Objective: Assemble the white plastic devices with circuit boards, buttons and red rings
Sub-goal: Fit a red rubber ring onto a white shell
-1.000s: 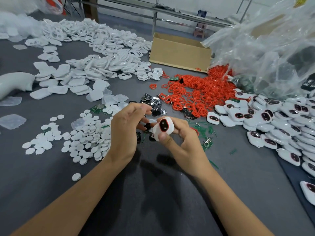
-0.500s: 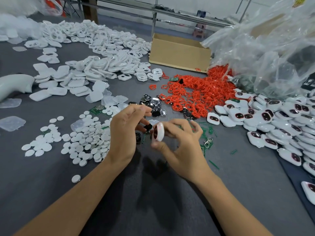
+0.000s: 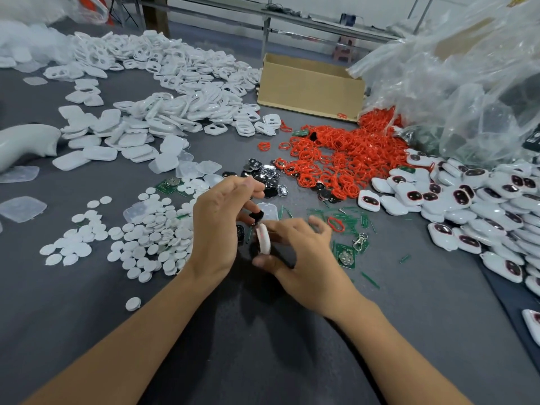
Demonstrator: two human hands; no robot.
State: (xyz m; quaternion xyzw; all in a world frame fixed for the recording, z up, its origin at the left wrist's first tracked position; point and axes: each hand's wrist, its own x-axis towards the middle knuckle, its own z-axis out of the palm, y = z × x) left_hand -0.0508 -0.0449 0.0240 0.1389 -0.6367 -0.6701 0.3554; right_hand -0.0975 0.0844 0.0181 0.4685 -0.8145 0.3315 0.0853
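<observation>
Grey felt table [image 3: 263,346], workshop racking behind. White shells [image 3: 175,92] lie far left, cardboard box [image 3: 309,86] at the far edge, red rings [image 3: 336,159] centre and finished devices [image 3: 467,200] along the right edge. Open felt lies under the forearms. Right hand [image 3: 304,258] pinches the white device [image 3: 263,238] edge-on at centre. Left hand [image 3: 217,229] pinches a black button [image 3: 257,215] just above it.

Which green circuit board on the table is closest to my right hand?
The circuit board just right of your right hand, beside the metal clip; the others lie farther back.
</observation>
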